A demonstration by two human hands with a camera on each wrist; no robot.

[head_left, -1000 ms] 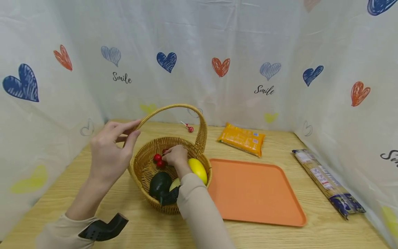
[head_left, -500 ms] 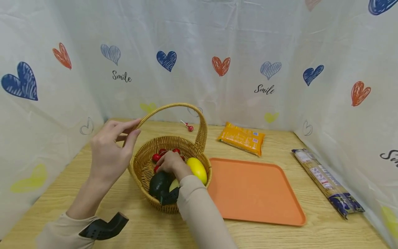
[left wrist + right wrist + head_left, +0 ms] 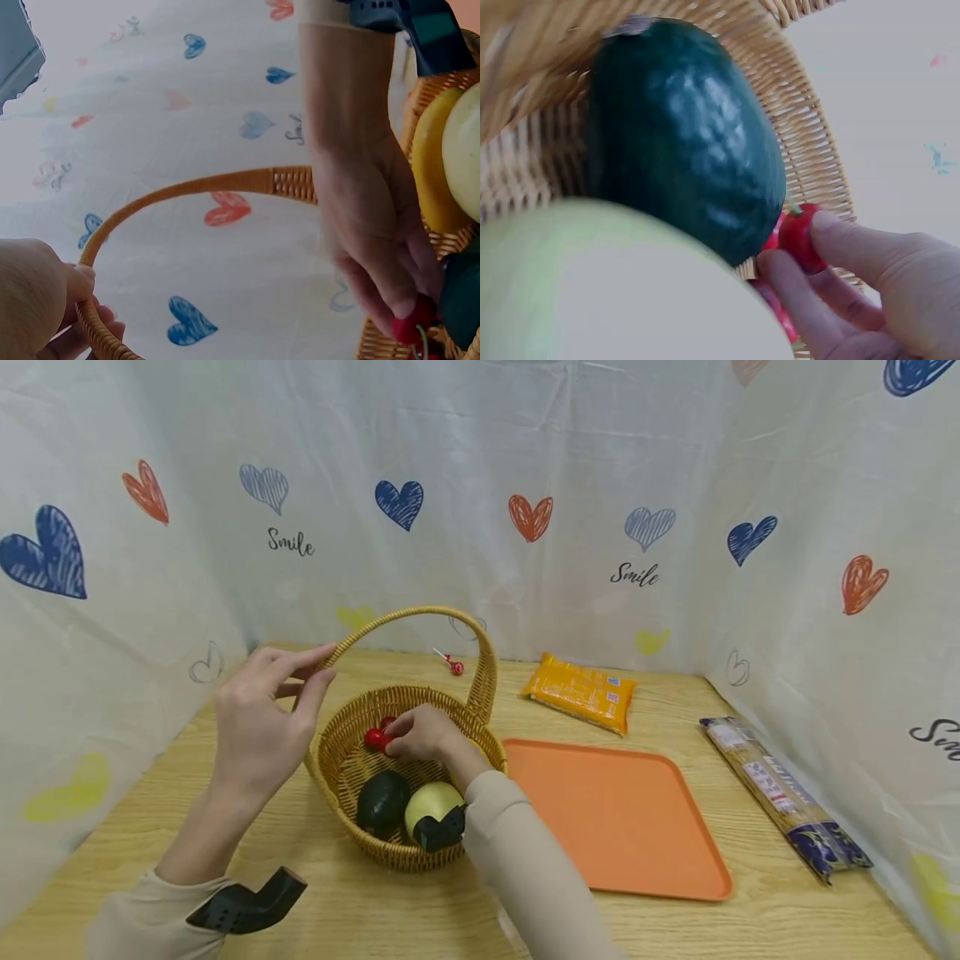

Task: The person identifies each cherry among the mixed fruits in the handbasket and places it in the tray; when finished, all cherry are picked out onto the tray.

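Note:
My left hand [image 3: 262,718] pinches the wicker handle [image 3: 431,610] of the round basket [image 3: 390,855] between thumb and fingers. Down inside the basket is my right hand [image 3: 435,735], its thumb and fingers pinching a red cherry [image 3: 801,238] with a green stem. More red cherries [image 3: 373,739] lie close by its fingertips. Toward the near side sit a dark green avocado [image 3: 382,802] and a pale green round fruit [image 3: 431,802]. A long yellow fruit [image 3: 436,165] shows in the left wrist view; in the head view my right hand and wrist mostly hide it.
An orange tray [image 3: 615,818] lies right of the basket. Behind it is an orange packet [image 3: 581,693], and a red lollipop [image 3: 455,667] lies beyond the basket. A long clear and blue packet [image 3: 780,789] rests at the far right, near the curtain.
My right hand has moved down to the near cherries, then back right and slightly up. Its forearm shifted right, uncovering the pale green fruit. My left hand keeps its grip on the handle.

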